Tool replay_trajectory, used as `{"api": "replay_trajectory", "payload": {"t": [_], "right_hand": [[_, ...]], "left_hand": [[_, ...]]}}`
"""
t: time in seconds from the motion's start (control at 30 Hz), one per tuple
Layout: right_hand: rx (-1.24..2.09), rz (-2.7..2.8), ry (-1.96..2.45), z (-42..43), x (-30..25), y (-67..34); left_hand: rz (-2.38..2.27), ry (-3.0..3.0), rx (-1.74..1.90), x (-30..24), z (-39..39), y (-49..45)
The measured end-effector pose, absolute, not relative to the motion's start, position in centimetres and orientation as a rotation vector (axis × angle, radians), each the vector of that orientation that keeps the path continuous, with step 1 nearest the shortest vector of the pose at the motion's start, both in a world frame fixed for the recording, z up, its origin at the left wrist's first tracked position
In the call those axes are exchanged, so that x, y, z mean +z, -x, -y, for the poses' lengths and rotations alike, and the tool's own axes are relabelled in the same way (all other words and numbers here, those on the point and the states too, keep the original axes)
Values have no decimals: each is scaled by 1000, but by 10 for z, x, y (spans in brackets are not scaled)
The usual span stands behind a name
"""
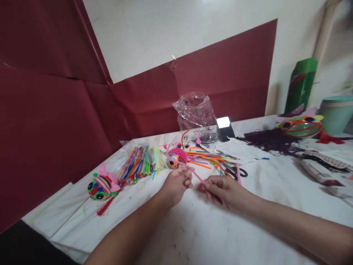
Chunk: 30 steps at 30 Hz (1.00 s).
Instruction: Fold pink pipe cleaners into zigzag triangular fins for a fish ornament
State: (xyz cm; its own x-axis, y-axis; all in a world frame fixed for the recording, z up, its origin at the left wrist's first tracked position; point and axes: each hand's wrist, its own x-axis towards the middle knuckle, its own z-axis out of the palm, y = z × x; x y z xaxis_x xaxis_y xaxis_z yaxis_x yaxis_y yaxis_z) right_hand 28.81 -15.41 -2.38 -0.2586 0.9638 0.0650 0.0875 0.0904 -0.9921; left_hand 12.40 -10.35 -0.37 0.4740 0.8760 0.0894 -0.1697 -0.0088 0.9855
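Creased maroon sheeting (41,129) backed a white marbled table (165,239); fuzzy multicoloured pipe cleaners (142,163) lay bundled — left hand (176,184) and right hand (220,189) pinched a pink pipe cleaner (198,175), slanting between them; round mint tub (335,117), far right.

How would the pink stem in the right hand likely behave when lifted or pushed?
The pink stem in the right hand is probably very light, being so thin. Pushed end-on, it would likely buckle, as it looks long for its width. It may hold a bend, since a similar red stem stands up in a curve.
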Motion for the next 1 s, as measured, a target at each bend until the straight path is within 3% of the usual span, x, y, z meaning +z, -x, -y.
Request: {"api": "replay_trajectory", "payload": {"t": [0.5,1.0], "right_hand": [[1440,1708,1159,180,-26,-274],[1092,2234,1370,210,-20,-265]], "left_hand": [[-749,-1362,1004,-25,128,-109],[-799,-927,1348,1,95,-86]]}}
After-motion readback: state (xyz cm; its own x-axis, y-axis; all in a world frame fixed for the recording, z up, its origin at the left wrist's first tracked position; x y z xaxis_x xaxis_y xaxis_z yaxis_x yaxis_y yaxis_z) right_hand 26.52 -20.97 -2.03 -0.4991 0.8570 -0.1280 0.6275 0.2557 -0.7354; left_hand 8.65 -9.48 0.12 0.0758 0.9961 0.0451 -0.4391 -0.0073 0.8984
